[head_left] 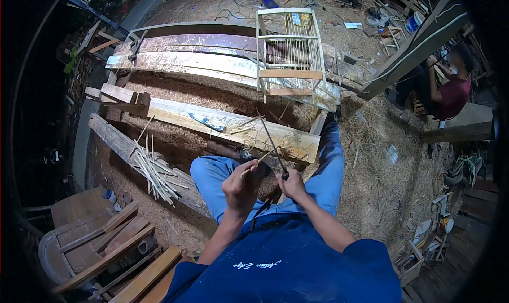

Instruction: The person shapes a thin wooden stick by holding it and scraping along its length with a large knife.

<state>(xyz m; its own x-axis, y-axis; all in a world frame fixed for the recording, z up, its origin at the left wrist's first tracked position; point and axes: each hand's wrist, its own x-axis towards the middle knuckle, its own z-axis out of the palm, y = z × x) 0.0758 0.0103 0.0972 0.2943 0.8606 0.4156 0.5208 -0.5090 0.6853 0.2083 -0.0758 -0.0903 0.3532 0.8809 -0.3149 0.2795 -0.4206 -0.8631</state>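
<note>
My left hand (241, 185) is closed around a thin wooden stick (260, 161), which slants up to the right between my knees. In my right hand (292, 184) is a knife (272, 142) with a dark handle and a long, narrow blade pointing up and away. The blade passes close to the stick's far end; I cannot tell whether they touch. Beyond my hands lies a thick plank (238, 128) strewn with shavings. A pile of thin pale sticks (155, 173) rests on a weathered board to my left.
A wooden cage frame with thin bars (290, 51) stands on the bench boards (185, 62) ahead. A blue object (207, 122) lies on the plank. Cut timber (124, 239) is at lower left. Another person (450, 86) sits at right, beyond a post (413, 43). Shavings cover the ground.
</note>
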